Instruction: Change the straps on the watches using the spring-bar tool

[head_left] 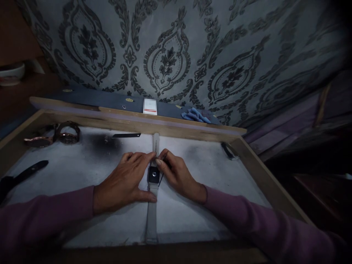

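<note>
A smartwatch [153,175] with a light grey strap [152,223] lies lengthwise on the white surface, its back with the round sensor facing up. My left hand [125,183] holds it from the left, thumb pressed on the lower strap and fingertips at the joint of the upper strap. From the right, my right hand [178,174] pinches a thin dark tool [161,178], slim as a rod; its exact kind cannot be made out. The right fingertips touch the watch where the upper strap meets the case. The fingers partly hide that joint.
A wooden-rimmed tray [176,126] surrounds the work surface. Inside it are a dark blade [126,135], a wristwatch [68,136] at back left, a black strap [30,170] at left and another watch [229,151] at right. A blue cloth [195,115] lies beyond the rim.
</note>
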Available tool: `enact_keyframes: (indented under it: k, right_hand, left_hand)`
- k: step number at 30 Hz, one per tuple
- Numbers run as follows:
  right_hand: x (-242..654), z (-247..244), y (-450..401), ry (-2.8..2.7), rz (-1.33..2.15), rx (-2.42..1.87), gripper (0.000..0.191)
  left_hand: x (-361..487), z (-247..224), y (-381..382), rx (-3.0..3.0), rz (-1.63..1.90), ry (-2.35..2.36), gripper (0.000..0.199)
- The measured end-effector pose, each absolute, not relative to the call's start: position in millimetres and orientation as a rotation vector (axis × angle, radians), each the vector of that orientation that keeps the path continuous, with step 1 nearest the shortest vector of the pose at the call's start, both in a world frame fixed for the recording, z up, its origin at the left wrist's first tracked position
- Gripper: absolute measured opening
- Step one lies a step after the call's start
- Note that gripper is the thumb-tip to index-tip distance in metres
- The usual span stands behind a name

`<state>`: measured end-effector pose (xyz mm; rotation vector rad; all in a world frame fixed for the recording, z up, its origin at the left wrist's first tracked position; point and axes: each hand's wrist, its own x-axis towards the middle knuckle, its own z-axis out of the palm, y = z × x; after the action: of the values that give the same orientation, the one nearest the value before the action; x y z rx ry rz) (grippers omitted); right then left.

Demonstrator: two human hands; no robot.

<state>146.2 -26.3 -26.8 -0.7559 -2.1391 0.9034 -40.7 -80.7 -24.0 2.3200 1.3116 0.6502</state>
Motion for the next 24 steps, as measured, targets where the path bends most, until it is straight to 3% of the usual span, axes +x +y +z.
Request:
enact_keyframes:
  k: [24]
  right_hand:
    - [144.2,-27.4,-26.4,-2.106,0.976,-0.75,0.016]
  left_hand:
    - [-40.2,-23.4,-80.5,2.338,0.626,1.33,0.097]
